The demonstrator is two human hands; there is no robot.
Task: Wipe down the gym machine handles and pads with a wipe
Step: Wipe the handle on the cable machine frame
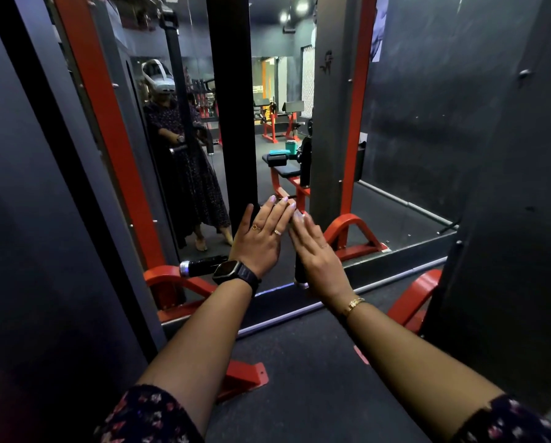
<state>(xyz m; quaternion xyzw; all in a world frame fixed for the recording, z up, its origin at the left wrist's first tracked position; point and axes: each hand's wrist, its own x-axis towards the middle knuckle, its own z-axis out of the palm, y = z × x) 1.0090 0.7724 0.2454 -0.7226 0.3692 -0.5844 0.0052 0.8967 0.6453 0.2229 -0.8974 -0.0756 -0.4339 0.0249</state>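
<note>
My left hand and my right hand reach forward side by side, fingers straight, fingertips nearly touching. A black machine handle with a chrome end cap lies crosswise just behind my left wrist. A second black handle hangs upright and is partly hidden under my right palm. I cannot tell whether either hand touches a handle. No wipe shows in either hand.
The red and grey machine frame stands against a wall mirror that reflects a person and benches. A black upright post rises just beyond my left hand. Red base feet sit on the dark rubber floor.
</note>
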